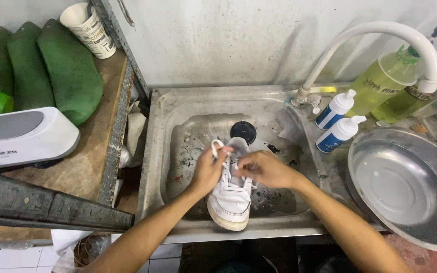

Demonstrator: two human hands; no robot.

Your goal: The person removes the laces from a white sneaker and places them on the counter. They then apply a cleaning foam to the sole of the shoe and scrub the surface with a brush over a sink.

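Stainless steel sink (158, 151) set against a stained wall; basin floor spotted with dark marks, black drain plug (243, 132) near the back. White sneaker (231, 199) stands toe-out on the front rim. White curved faucet (380, 35) rises from the back right corner. Right ledge carries two white-and-blue pump bottles (336, 123), yellow-green liquid bottles (388, 83) behind them, and a large steel bowl (410, 187). Left: worn wooden counter (89, 162) bearing a white device (21, 135), green shoe forms (51, 71) and a printed paper cup (88, 29).

A dull, stained steel sink (165, 151) holds a smooth white leather-look shoe (231, 199) beside a shinier metal basin (405, 187) and glossy plastic bottles (337, 108).
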